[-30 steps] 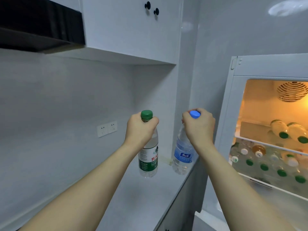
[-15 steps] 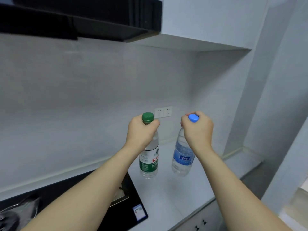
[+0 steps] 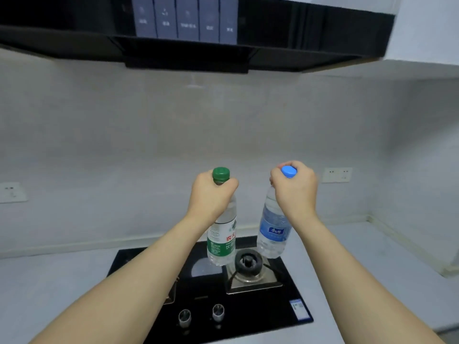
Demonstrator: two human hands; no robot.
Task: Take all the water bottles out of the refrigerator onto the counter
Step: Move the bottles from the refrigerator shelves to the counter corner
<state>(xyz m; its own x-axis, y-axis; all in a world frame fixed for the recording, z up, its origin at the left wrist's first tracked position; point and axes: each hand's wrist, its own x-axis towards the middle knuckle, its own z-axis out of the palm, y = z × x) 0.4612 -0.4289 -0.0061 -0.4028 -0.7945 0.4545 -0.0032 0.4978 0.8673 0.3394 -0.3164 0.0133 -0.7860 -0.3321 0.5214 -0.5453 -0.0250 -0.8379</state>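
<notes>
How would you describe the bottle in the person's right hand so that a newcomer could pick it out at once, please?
Start at the black gas hob set into the pale counter, beneath the black range hood. Two clear water bottles hang above its burner, each gripped near the neck. The right hand holds the blue-capped bottle with a blue label; its neighbour, the green-capped bottle, has a green label.

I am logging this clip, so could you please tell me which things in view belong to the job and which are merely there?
Job:
- green-capped clear plastic bottle, left hand
- blue-capped clear plastic bottle, right hand
- pale grey counter

Merely there:
- black glass hob
- black range hood
- white wall sockets
</notes>
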